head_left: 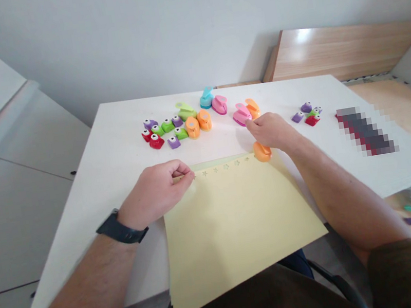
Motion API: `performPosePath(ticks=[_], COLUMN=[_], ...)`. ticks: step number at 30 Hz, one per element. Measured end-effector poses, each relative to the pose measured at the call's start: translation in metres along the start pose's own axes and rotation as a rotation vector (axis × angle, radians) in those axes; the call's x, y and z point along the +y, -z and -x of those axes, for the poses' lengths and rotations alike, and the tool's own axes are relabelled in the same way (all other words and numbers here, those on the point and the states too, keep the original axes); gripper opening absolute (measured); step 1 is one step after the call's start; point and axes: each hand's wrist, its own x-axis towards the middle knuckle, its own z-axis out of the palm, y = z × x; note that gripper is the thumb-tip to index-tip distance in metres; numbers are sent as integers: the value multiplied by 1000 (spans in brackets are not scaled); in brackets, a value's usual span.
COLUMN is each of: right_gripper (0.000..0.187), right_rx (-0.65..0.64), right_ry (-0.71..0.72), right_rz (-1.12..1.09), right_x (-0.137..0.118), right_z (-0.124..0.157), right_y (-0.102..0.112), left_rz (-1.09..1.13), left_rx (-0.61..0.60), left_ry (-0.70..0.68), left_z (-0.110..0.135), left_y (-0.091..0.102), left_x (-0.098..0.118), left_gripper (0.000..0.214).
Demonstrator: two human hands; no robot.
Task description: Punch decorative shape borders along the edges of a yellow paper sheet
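A large sheet of pale yellow paper (239,221) lies in front of me and hangs over the table's near edge. A row of small star-shaped holes runs along its far edge. At that edge's left end, my left hand (160,190) pinches the paper between thumb and fingers. An orange paper punch (262,152) sits at the far right end of the row, just below my right hand (272,130). My right fingers are bent together, with the tips beside a pink paper punch (242,115). Whether they grip it is hidden.
Several small purple, green and red punches (167,125) stand at the back left of the white table (117,137). Larger orange, green, blue and pink punches (204,121) are beside them. More small punches (313,120) and a blurred dark object (366,131) lie right.
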Motion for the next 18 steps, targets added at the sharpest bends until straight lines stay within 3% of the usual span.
performPosePath(ticks=[18], right_gripper=[57], right_rx=[-16], right_ry=[-22], right_rz=[-85], right_x=[4], right_z=[-1], right_y=[-3], left_rz=[-32], left_rx=[19], left_ry=[33], left_z=[0], left_y=[7], left_x=[-3], left_gripper=[28])
